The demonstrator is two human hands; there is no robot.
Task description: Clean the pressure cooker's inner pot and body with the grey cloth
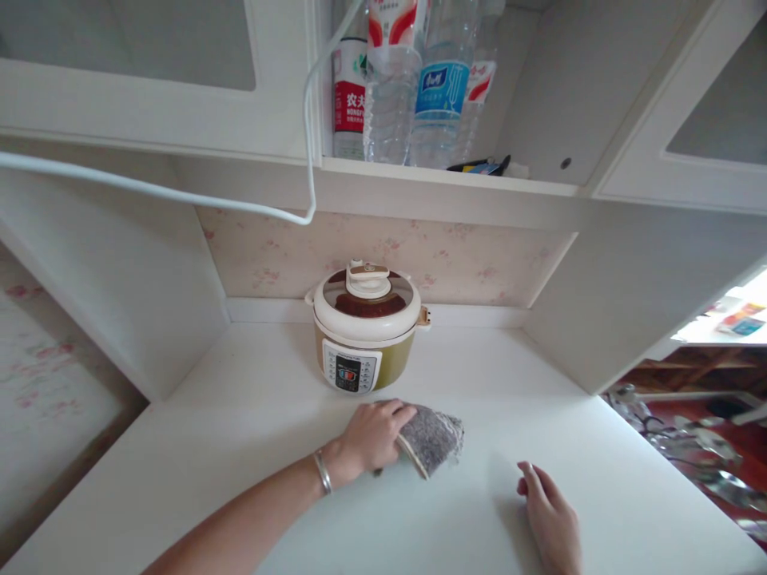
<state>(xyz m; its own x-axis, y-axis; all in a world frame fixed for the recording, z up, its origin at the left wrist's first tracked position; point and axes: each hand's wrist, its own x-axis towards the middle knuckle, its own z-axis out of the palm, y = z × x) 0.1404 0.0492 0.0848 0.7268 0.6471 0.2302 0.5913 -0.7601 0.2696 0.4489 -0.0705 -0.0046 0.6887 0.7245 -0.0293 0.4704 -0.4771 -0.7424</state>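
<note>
My left hand (375,435), with a silver bangle at the wrist, is closed on a grey fuzzy cleaning cloth (432,438) with a pale edge. The cloth rests on the white countertop (335,527), just in front of an electric pressure cooker (365,327). That cooker has a green-gold body, a cream lid with a brown top and a control panel facing me. To the right of the cloth, apart from it, my right hand (548,515) is over the counter with its fingers curled together. I see nothing in it.
Overhead, an open cabinet shelf (443,174) holds several plastic bottles (443,92). A white cable (240,206) hangs across the upper left. White side panels (635,279) flank the counter. Metal kitchenware (701,447) lies low beyond its right edge.
</note>
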